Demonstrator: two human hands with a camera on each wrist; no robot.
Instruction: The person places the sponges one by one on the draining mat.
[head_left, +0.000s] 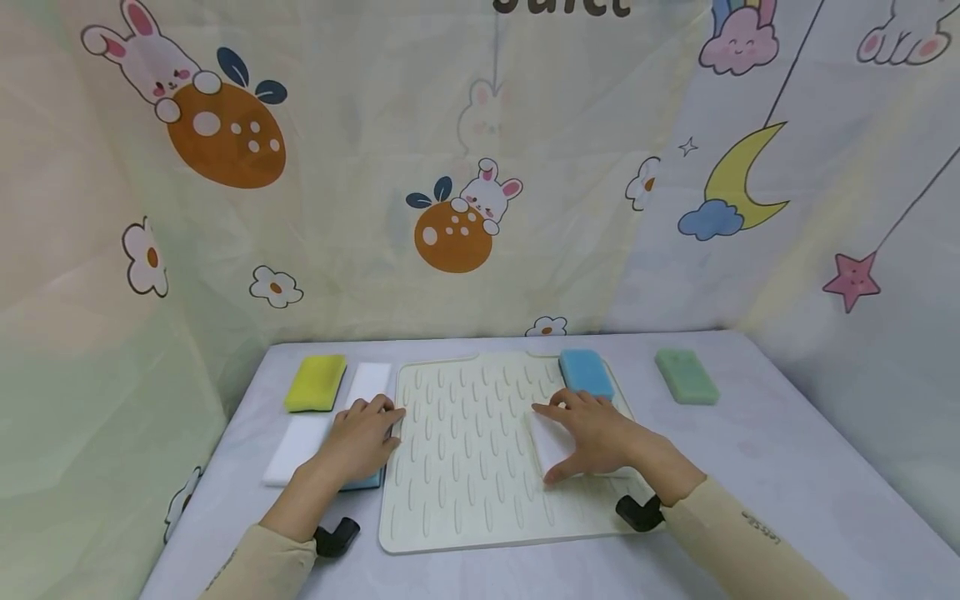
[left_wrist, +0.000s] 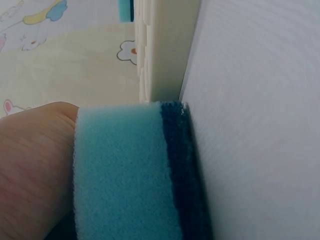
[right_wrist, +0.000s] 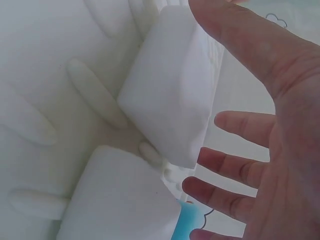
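Observation:
My left hand (head_left: pixel 360 442) is over a blue sponge (head_left: pixel 363 482) with a dark blue scouring layer, beside the mat's left edge. In the left wrist view this sponge (left_wrist: pixel 125 170) lies dark side down, the hand against its upper side; the fingertips' contact is hidden. A white sponge block (head_left: pixel 551 446) lies on the cream ridged mat (head_left: pixel 465 450). Around it, thumb and fingers spread apart, is my right hand (head_left: pixel 600 433). Two white blocks, one upper (right_wrist: pixel 170 80) and one lower (right_wrist: pixel 120 200), appear in the right wrist view, apart from the palm.
Left of the mat are a yellow sponge (head_left: pixel 315 383) and two white blocks, one farther back (head_left: pixel 371 381), one nearer (head_left: pixel 292 454). Another blue sponge (head_left: pixel 587 372) rests on the mat's back right corner. A green sponge (head_left: pixel 686 377) sits on the white table (head_left: pixel 780 467) at right.

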